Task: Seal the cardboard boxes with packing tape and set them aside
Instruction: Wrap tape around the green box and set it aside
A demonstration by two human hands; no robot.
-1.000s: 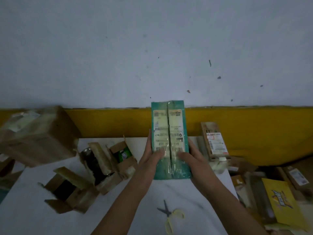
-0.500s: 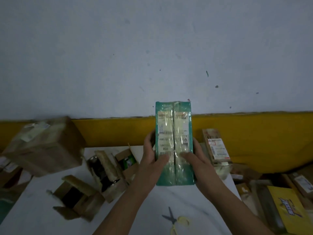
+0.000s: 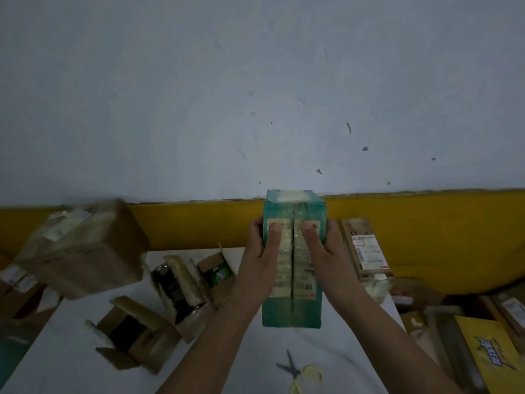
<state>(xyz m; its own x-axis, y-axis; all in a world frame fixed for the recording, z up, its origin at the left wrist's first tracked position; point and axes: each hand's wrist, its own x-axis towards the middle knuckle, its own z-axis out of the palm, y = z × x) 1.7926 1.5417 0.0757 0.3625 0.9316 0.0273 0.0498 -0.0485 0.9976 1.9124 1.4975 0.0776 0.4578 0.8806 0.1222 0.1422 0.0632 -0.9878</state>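
A tall teal box (image 3: pixel 292 305) with white labels and a centre seam stands on end over the white table (image 3: pixel 65 356). My left hand (image 3: pixel 262 257) grips its left side, thumb pressed on the front near the top. My right hand (image 3: pixel 321 254) grips the right side the same way. Glossy tape covers the box's top end. No tape roll is visible.
Three open cardboard boxes (image 3: pixel 133 334) (image 3: pixel 179 288) (image 3: pixel 218 271) sit left of the teal one. A large taped box (image 3: pixel 82 248) stands at far left. Scissors (image 3: pixel 298 371) lie near the front. A labelled box (image 3: pixel 366 248) and a yellow packet (image 3: pixel 488 362) crowd the right.
Both hands have slid up the teal box toward its top, thumbs now near the upper labels. The box has tipped so its taped top end shows.
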